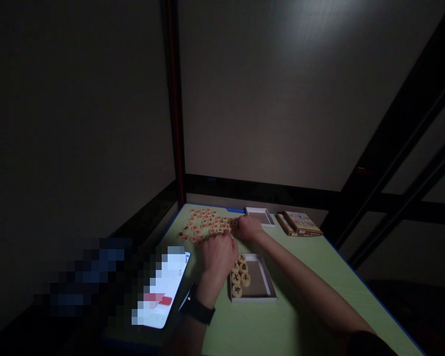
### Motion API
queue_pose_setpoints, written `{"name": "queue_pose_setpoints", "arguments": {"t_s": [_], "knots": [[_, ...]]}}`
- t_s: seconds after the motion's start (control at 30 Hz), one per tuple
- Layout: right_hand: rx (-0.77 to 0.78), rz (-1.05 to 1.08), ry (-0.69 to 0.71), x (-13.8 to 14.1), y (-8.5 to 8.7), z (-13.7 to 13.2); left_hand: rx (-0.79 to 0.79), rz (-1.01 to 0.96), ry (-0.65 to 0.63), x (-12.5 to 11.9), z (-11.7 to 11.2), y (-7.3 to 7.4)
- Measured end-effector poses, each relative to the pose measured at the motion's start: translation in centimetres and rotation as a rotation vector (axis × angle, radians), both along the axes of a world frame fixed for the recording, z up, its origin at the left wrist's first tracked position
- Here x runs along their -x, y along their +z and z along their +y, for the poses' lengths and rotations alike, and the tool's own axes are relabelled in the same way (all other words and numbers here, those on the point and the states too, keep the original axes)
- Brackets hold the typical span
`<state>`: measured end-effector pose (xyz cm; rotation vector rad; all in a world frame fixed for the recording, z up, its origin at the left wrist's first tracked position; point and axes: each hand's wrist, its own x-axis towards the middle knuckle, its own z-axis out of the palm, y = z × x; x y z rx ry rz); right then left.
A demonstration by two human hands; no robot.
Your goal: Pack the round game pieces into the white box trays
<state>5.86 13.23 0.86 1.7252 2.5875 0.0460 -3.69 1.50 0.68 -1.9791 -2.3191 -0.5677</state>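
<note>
Many round wooden Chinese chess pieces (196, 231) lie scattered over the far left of the green table (300, 287), marked in red or black. My left hand (220, 253), wearing a black watch, is over their near edge with fingers curled down. Beside it, farther back, my right hand (249, 227) is closed at the right edge of the spread. Whatever either hand grips is hidden by the fingers. Just right of my left wrist is an open shallow box (258, 283); several black-marked pieces (236, 278) sit along its left side, face up.
A second shallow box part (259, 216) lies at the table's back edge. Two printed flat boxes (300, 223) are stacked at the back right. A lit phone (166, 296) is at the left edge, partly blurred out. Walls (259, 99) rise behind and left of the table.
</note>
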Motion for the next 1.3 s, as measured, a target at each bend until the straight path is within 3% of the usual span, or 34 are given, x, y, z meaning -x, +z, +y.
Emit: {"name": "queue_pose_setpoints", "arguments": {"t_s": [0.43,0.73,1.0,1.13,1.2,1.3], "knots": [[-0.018,-0.086,0.200,-0.6,-0.3,2.4,0.012,-0.030,-0.014,0.1,0.0,0.3],[-0.031,-0.108,0.243,-0.2,-1.2,3.3,0.000,-0.024,-0.001,0.1,0.1,0.0],[-0.085,-0.102,0.314,-1.2,0.4,1.6,-0.032,-0.080,0.022,0.3,0.1,0.0],[-0.147,0.062,0.370,-3.5,1.3,-1.8,-0.133,-0.414,-0.065,0.3,0.9,-0.3],[-0.199,0.217,0.421,-4.8,1.3,-4.1,-0.136,-0.744,-0.179,0.0,1.3,-0.6],[-0.256,0.344,0.427,-6.4,0.6,-7.4,-0.007,-1.281,-0.432,-0.5,1.6,-1.2]]}}
